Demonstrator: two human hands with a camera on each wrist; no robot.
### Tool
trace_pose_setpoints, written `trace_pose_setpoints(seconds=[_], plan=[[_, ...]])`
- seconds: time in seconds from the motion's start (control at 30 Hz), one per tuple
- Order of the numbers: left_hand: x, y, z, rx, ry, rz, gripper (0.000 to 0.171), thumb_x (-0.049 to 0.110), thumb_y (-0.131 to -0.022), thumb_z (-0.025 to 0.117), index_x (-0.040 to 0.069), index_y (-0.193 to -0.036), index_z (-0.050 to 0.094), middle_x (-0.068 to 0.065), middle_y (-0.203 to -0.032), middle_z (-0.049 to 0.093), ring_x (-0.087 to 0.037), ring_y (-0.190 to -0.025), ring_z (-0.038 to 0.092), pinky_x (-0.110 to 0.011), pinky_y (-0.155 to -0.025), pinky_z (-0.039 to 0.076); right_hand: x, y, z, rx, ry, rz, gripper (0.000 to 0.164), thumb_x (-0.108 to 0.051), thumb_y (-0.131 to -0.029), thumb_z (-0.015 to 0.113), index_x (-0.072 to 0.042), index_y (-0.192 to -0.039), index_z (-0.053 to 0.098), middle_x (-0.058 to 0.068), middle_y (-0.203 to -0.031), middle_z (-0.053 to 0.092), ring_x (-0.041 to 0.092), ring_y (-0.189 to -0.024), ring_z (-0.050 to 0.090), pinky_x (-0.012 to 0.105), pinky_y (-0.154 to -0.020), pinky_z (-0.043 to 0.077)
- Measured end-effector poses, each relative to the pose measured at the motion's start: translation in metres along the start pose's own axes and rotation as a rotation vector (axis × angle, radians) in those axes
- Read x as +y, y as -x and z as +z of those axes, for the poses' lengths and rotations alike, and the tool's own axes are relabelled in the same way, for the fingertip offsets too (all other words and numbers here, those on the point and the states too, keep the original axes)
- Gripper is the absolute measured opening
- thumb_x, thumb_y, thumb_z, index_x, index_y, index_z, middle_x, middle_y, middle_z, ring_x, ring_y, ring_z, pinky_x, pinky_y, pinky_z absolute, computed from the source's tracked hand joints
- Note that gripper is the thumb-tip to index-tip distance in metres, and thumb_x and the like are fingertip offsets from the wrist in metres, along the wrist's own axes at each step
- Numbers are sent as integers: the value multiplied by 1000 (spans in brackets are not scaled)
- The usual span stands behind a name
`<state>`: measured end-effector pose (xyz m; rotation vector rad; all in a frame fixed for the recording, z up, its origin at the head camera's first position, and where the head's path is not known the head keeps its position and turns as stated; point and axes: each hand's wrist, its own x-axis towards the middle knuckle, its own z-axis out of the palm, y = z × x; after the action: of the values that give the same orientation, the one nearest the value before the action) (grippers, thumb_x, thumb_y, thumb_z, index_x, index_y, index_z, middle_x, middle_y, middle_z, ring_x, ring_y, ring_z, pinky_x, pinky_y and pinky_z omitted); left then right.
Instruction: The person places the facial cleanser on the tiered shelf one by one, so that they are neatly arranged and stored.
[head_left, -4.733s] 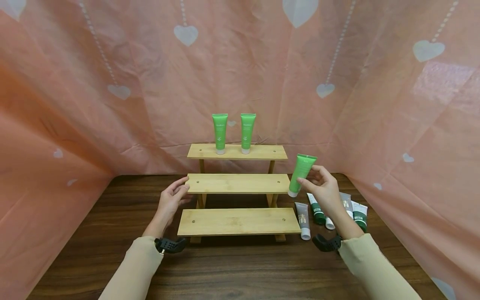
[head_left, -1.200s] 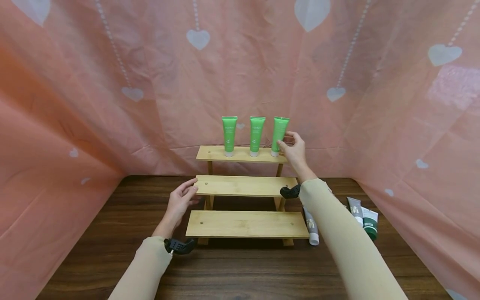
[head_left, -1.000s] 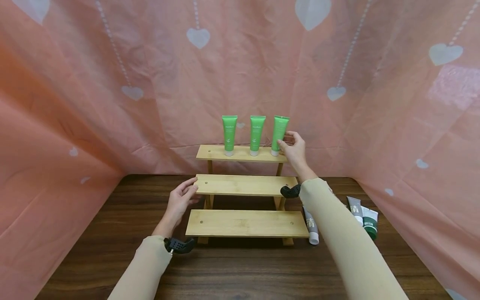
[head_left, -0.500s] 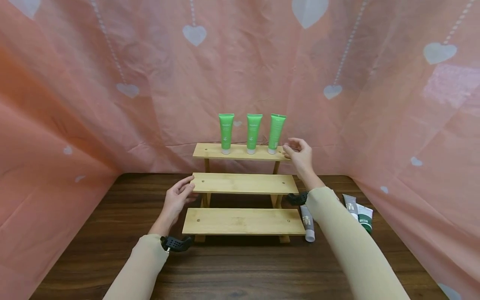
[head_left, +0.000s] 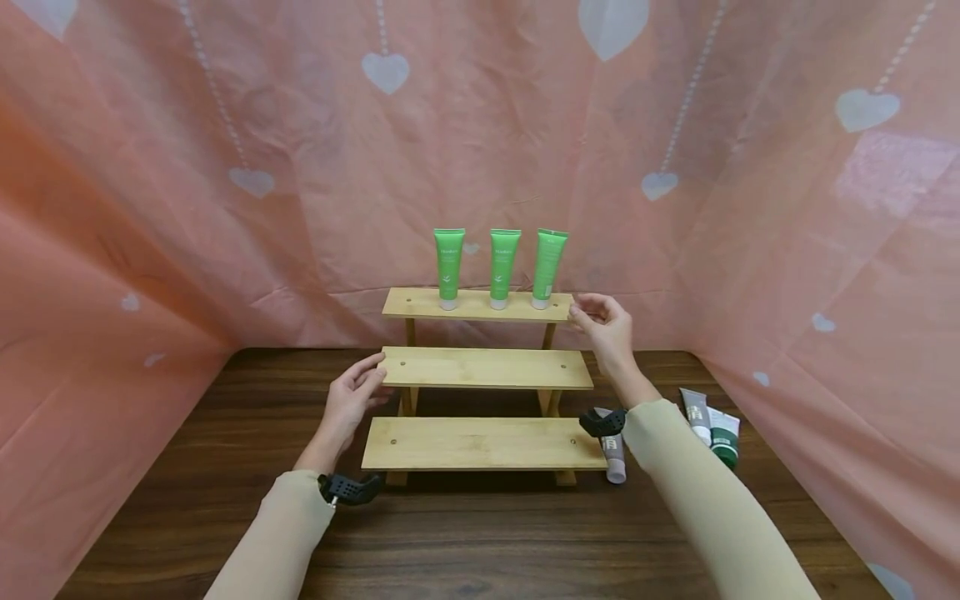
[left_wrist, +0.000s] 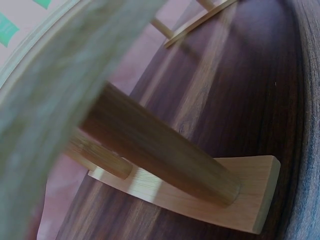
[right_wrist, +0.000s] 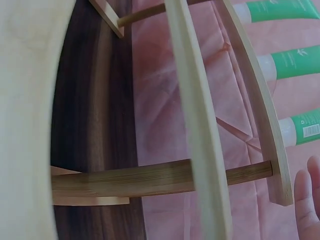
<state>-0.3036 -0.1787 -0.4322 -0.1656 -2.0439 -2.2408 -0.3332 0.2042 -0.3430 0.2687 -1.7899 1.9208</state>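
Observation:
Three green squeeze tubes with white caps stand on the top shelf of a three-step wooden stand [head_left: 484,368]: the left tube [head_left: 448,265], the middle tube [head_left: 504,265] and the right tube [head_left: 548,265]. The right tube leans slightly and shows its barcode side. My left hand [head_left: 348,403] holds the left end of the middle shelf between thumb and fingers. Just off the right end of the top shelf, my right hand [head_left: 609,333] has loosely bent fingers and holds nothing. Its fingertips [right_wrist: 303,192] show beside that shelf end in the right wrist view.
A grey tube [head_left: 613,454] lies beside the bottom shelf, partly behind the right wrist strap. Farther right lie another grey tube [head_left: 697,414] and a white-and-green tube [head_left: 724,440]. Pink curtain [head_left: 480,150] encloses the dark wooden table [head_left: 480,533].
My right hand brought the third green tube onto the top shelf's right end, let go, and drew back right and down. My left hand stays at the middle shelf.

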Motion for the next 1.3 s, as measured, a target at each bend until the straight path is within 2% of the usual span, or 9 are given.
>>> trace_pose_setpoints(seconds=[0.13,0.4,0.6,0.67,0.83,0.9,1.07,1.3], plan=[[-1,-1,0,-1,-6,-4,45,27,-92,60,11,-133,52,-1,-101,65,-25,-85,64,-39,-79,52,0,11,-4,-17,-2,5,34,2,-85,65,17,-111,51,8,-87,63,12,-71,64,23,-63,54],[-1,-1,0,2,31,-25,43,24,-92,60,11,-132,52,0,-98,65,-39,-96,59,-47,-85,49,1,34,-11,-55,14,50,32,-4,-86,66,13,-109,52,4,-87,63,15,-74,66,29,-66,55],[16,8,5,3,20,-42,41,16,-94,57,6,-134,50,-2,-99,64,-43,-99,58,-49,-87,47,0,49,-15,-107,25,36,35,-5,-86,66,15,-110,50,1,-87,63,13,-74,65,29,-66,55],[17,8,5,5,15,-46,41,17,-94,57,7,-134,50,-2,-100,64,-39,-96,60,-47,-86,48,-1,53,-18,-119,21,30,30,-4,-86,66,12,-108,53,3,-87,64,15,-73,65,30,-66,55],[3,0,1,14,23,-38,43,23,-92,60,11,-133,52,-1,-100,65,-28,-88,64,-42,-82,51,-1,64,-26,-139,17,45,30,-3,-85,66,14,-107,53,4,-87,65,15,-73,65,29,-65,55],[0,-1,0,19,19,-31,44,26,-91,61,12,-133,52,0,-100,65,-27,-88,64,-40,-81,52,1,68,-29,-151,21,57,36,-3,-86,66,18,-110,49,3,-88,64,14,-73,65,28,-66,55],[-1,-1,0,18,8,-18,46,29,-91,61,12,-133,52,2,-99,65,-25,-86,65,-39,-80,52,1,77,-36,-155,-3,40,35,0,-85,66,20,-109,49,7,-88,64,17,-72,66,31,-68,55],[-2,-1,1,20,10,-20,46,28,-90,62,11,-132,52,1,-99,65,-29,-88,65,-40,-80,52,3,89,-49,-171,-21,-18,25,1,-85,64,13,-105,54,12,-91,64,20,-73,66,34,-65,56]])
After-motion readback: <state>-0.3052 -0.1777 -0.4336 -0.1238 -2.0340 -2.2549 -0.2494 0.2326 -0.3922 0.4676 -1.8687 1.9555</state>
